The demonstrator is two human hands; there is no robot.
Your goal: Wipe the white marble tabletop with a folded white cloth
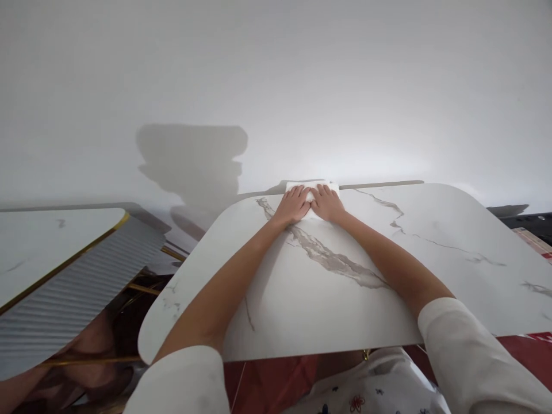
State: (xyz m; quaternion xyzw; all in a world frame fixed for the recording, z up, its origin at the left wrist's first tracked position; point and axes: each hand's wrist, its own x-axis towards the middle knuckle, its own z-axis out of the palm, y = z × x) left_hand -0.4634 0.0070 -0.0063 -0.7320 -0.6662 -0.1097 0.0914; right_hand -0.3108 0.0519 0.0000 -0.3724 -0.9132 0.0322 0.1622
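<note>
A white cloth or folded wipe point(297, 184) lies at the far edge of a white marble-patterned tabletop point(276, 299). My left hand point(294, 206) rests flat on the left part of it, fingers extended toward the wall. Beside it, my right hand point(326, 203) presses flat on the right part. The two thumbs meet or nearly meet in the middle. Both hands are open, palms down, and cover much of the cloth. Grey-brown veins run across the tabletop near my forearms.
A plain wall point(276, 86) rises right behind the tabletop. To the left stands another marble-topped piece point(56, 241) with gold trim and a ribbed grey side point(86, 287). Dark and red-and-white items show at the right edge. Red flooring point(271, 382) is visible below.
</note>
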